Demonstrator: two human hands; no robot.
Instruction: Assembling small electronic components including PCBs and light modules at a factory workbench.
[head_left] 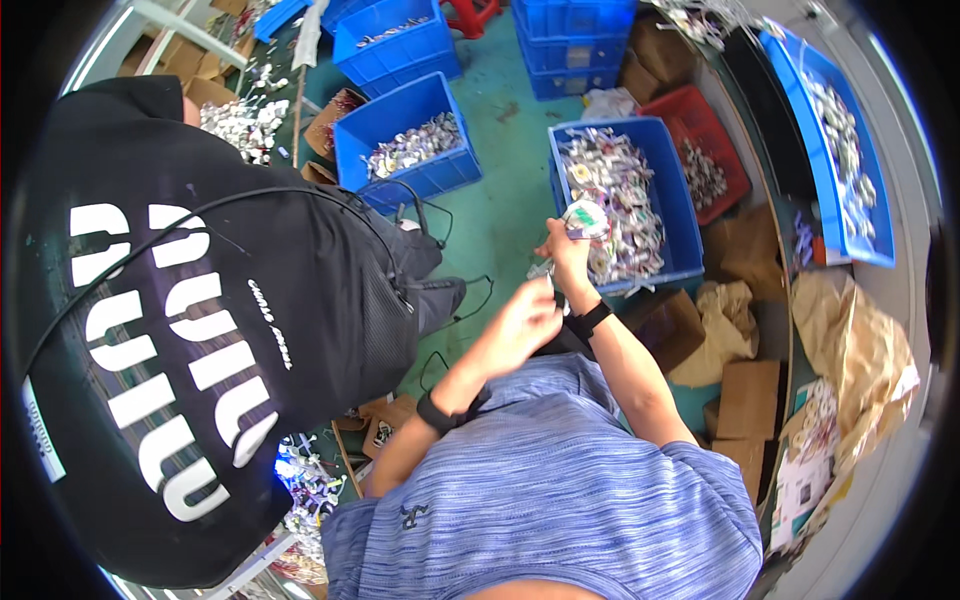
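Observation:
My right hand is closed around a white roundish piece with a green patch, over the near left part of a blue bin. That bin is heaped with small white coiled pieces, some with purple or reddish bits. Just nearer and to the left, my left hand has its fingers bent together, slightly blurred. A small whitish bit shows between the two hands; whether the left fingers grip it is unclear. Each wrist wears a black band.
At left a person in a black top stands close by, a black cable across the back. Another blue bin holds similar pieces. A red basket, cardboard boxes and brown paper line the right. Blue bins are stacked behind.

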